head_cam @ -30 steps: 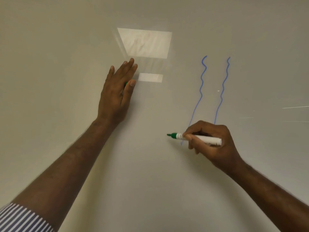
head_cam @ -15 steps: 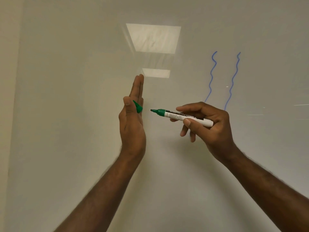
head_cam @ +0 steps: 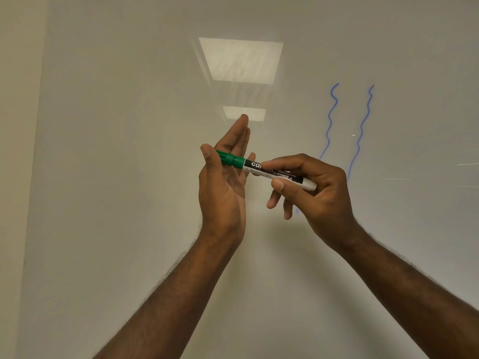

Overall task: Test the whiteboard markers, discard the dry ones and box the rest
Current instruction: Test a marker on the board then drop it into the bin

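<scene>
Fingers [head_cam: 278, 183] of my right hand [head_cam: 316, 193] are curled round the white barrel of the green whiteboard marker [head_cam: 269, 171], holding it nearly level in front of the glossy white whiteboard [head_cam: 129, 177]. Its green cap [head_cam: 229, 158] sits on the tip, pinched between my left hand's [head_cam: 223, 182] thumb and straight, pressed-together fingers. Two wavy blue lines [head_cam: 330, 120] run down the board just right of my hands, and ceiling light reflections [head_cam: 242, 60] show above them.

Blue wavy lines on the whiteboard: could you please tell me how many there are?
2. The left line runs down behind the right hand; the right line stands beside it, its lower end also hidden.
</scene>
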Motion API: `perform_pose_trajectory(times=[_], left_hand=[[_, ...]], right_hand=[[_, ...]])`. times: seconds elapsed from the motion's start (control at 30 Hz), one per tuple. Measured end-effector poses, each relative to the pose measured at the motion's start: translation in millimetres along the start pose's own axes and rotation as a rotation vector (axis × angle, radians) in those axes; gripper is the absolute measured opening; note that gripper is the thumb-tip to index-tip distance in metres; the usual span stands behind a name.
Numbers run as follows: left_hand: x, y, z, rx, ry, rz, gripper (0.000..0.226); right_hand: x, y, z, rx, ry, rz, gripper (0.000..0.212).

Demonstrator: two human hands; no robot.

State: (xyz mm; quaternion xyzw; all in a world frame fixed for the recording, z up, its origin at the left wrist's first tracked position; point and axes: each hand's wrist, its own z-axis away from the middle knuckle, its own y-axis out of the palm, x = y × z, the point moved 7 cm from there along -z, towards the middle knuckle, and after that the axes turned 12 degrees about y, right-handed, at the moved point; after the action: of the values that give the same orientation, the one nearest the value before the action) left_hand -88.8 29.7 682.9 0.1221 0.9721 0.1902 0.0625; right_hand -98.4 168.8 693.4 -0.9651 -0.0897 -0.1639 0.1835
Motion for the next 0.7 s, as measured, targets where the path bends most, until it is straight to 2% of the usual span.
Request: perform_pose_trajectory(times=[0.13,0.33,0.7], left_hand=[[-0.2,3.4,2.1,-0.007,-0.042,0.029,0.064],[4.0,18.2,8.4,0.083,-0.176,0.263,0.063],[4.3,12.9,14.0,0.115,-0.219,0.371,0.067]], right_hand=[[4.0,1.6,-0.9,-0.009,0.031,-0.009,0.023],[11.1,-2.7,-5.6,-0.039,0.04,-0.019,0.021],[20.3,6.0,1.4,-0.087,0.045,0.085,0.018]])
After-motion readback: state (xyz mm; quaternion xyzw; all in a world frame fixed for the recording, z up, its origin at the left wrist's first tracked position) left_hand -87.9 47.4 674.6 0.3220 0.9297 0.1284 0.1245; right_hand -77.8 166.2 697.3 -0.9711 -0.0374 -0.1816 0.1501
